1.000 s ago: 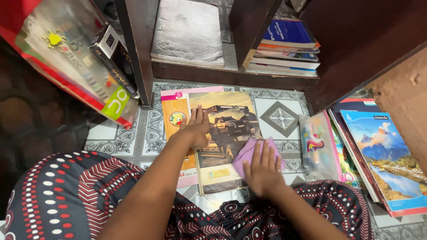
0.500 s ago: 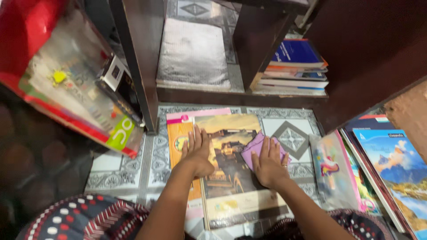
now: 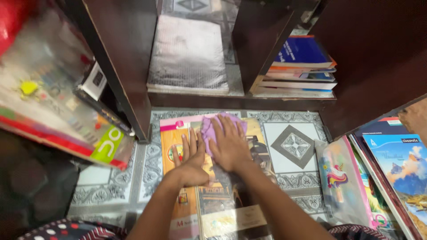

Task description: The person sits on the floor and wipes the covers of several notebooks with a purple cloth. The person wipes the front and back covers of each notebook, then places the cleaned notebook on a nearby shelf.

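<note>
A notebook with a vehicle picture on its cover [image 3: 231, 195] lies on the patterned floor tiles, on top of an orange and pink notebook [image 3: 171, 142]. My right hand [image 3: 229, 144] presses a purple cloth [image 3: 209, 126] flat against the top left part of the vehicle cover. My left hand [image 3: 191, 162] lies flat beside it, fingers spread, on the left edge of that notebook where it meets the orange one.
A dark wooden shelf unit [image 3: 129, 66] stands ahead, holding a silver padded packet [image 3: 189, 53] and a stack of books [image 3: 300, 66]. A transparent bag of items [image 3: 58, 102] leans at the left. A unicorn pouch [image 3: 340, 178] and more books [image 3: 400, 178] lie at the right.
My right hand has slid the purple cloth from the lower right of the cover up to its top left. The left hand stayed on the notebook's left edge. The view tilted forward.
</note>
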